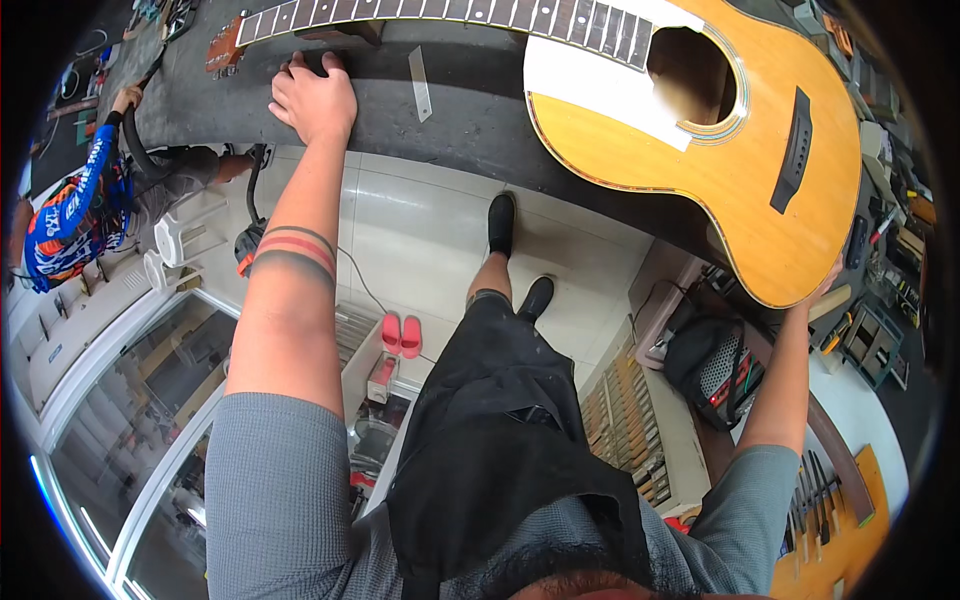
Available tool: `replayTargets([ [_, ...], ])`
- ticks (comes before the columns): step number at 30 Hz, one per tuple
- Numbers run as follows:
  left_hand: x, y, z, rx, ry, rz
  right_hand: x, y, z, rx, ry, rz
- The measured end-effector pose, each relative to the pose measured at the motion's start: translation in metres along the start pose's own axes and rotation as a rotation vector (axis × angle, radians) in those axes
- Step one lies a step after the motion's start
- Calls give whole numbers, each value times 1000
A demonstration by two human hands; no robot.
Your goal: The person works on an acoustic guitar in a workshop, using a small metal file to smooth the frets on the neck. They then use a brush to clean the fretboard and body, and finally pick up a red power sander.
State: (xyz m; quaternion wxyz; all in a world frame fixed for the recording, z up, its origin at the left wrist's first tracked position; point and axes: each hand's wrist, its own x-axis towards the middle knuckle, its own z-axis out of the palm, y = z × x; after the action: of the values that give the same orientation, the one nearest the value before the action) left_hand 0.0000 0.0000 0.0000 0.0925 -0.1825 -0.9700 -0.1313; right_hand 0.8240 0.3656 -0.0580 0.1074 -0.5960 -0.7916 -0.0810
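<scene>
An acoustic guitar (740, 180) with a yellow-orange top lies face up across the dark workbench (460, 130), its neck pointing left. White sheets (590, 85) cover the top beside the fretboard (560, 22) and reach the soundhole. At the guitar's lower right edge is my right hand (822, 285), holding the side of the body; most of its fingers are hidden. My left hand (315, 100) rests on the bench just below the neck, fingers apart, with nothing in it. A thin flat metal strip (419, 85) lies between that hand and the body.
A wooden support (345, 33) sits under the neck. Tools and boxes (870, 340) crowd the bench at right. Below it stand a rack of files or chisels (628, 425) and a black bag (710, 365). Another person (80, 215) works at far left, near a white stool (185, 230).
</scene>
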Motion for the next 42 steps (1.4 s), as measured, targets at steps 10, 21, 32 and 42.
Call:
replayTargets([
  [10,-4,0,-1,1,0,8,-3,-4,-10,-17,19,-5],
  [21,-2,1,2,-2,-3,10,1,6,-2,-56,-11,43],
  [32,-1,-1,2,-14,-2,13,1,-4,-8,-30,-23,30],
  [42,-1,-1,5,-9,6,11,-1,-8,-9,5,66,-22],
])
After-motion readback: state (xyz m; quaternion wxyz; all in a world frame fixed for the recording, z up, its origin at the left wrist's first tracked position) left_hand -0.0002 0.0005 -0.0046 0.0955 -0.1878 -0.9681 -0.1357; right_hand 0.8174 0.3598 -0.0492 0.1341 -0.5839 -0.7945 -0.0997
